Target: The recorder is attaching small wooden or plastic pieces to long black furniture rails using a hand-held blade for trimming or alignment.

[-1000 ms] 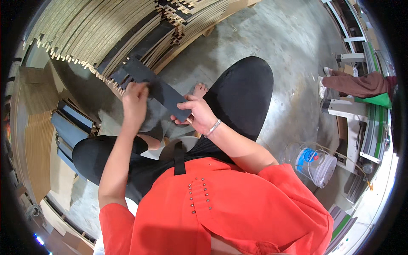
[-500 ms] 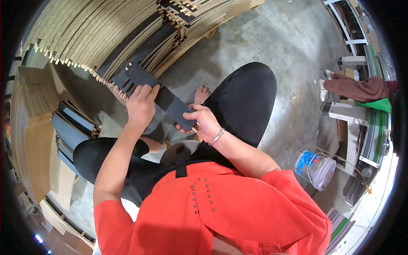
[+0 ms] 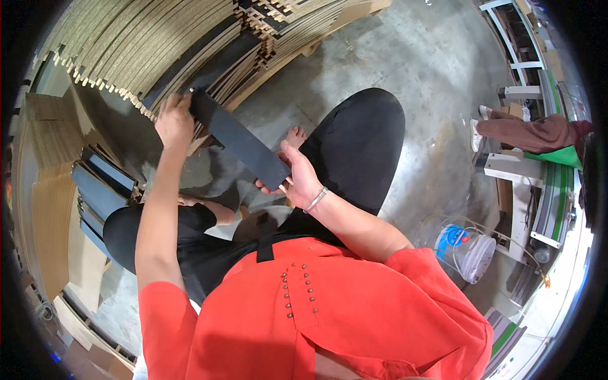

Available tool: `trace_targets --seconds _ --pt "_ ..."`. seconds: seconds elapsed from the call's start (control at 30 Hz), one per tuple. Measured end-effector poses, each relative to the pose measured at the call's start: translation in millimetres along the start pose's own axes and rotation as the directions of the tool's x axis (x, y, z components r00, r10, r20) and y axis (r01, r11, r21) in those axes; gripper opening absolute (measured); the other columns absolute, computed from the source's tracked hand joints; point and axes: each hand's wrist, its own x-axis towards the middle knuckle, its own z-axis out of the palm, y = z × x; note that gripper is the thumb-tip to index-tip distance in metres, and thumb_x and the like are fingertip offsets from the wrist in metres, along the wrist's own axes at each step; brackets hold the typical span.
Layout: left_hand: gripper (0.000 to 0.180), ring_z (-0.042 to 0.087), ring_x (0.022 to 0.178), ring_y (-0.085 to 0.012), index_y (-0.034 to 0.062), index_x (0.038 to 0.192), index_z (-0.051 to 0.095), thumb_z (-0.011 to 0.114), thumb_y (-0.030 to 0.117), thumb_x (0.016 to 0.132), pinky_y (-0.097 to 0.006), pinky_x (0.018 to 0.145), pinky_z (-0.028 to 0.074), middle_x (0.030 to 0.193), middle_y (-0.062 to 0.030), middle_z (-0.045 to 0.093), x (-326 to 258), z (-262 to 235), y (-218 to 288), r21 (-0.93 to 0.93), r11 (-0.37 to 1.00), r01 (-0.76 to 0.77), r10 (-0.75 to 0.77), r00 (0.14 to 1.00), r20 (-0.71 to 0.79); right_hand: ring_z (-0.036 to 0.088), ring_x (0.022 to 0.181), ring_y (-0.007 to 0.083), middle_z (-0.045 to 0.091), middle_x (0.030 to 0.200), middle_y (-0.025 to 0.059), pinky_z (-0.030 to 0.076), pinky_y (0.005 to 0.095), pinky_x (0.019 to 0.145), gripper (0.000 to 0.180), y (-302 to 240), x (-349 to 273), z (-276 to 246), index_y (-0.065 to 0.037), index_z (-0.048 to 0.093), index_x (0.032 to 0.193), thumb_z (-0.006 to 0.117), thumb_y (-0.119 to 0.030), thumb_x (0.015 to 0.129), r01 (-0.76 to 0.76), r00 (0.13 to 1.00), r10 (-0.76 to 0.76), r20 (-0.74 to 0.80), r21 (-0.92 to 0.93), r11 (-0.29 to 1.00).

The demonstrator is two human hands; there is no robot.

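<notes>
concrete floor (image 3: 437, 82) | stacked cardboard sheets (image 3: 158, 44) | white bucket (image 3: 472, 250)

A long flat panel (image 3: 240, 140) spans between a seated person's two hands, the left hand (image 3: 174, 123) at its far end and the right hand (image 3: 297, 180) at its near end, above the lap. Behind it rises a stack of boards (image 3: 158, 44). More panels (image 3: 95, 190) stand at the left. A bucket (image 3: 465, 250) sits on the floor (image 3: 405, 57) to the right, with a rack (image 3: 538, 177) beyond.
</notes>
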Motion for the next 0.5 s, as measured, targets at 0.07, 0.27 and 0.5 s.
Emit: trace_targets --seconds 0.07,0.27,0.5 --pt "0.016 0.062 0.079 -0.0273 0.0128 0.091 0.072 0.059 0.01 0.081 -0.038 0.065 0.052 0.083 -0.008 0.061 -14.0 9.4 7.1 -0.021 1.0 -0.021 0.021 1.0 -0.021 0.066 0.072 0.028 0.063 0.089 0.0159 0.055 0.0369 0.058 0.065 -2.3 0.7 1.4 0.004 0.052 0.103 0.035 -0.058 0.096 0.014 1.0 -0.014 -0.001 -0.029 0.999" --pt "0.013 0.06 0.071 -0.0245 0.0106 0.086 0.072 0.062 0.009 0.077 -0.037 0.059 0.05 0.074 -0.0063 0.056 -40.3 -25.4 69.3 -0.194 0.944 -0.266 0.272 0.962 0.002 0.066 0.076 0.0308 0.063 0.096 0.0157 0.055 0.0414 0.063 0.076 -6.4 0.5 -8.2 0.0 0.051 0.108 0.028 -0.07 0.091 -0.032 0.999 0.032 -0.001 -0.012 0.999" --pt "0.014 0.056 0.072 -0.0248 0.0086 0.091 0.065 0.059 0.01 0.078 -0.037 0.058 0.046 0.074 -0.0059 0.052 -67.1 -53.5 110.9 -0.441 0.839 -0.32 0.377 0.925 0.046 0.066 0.089 0.033 0.063 0.104 0.0171 0.053 0.0483 0.079 0.085 -11.4 4.1 -11.5 0.004 0.051 0.115 0.032 -0.074 0.088 -0.015 0.999 0.017 -0.043 0.045 0.999"
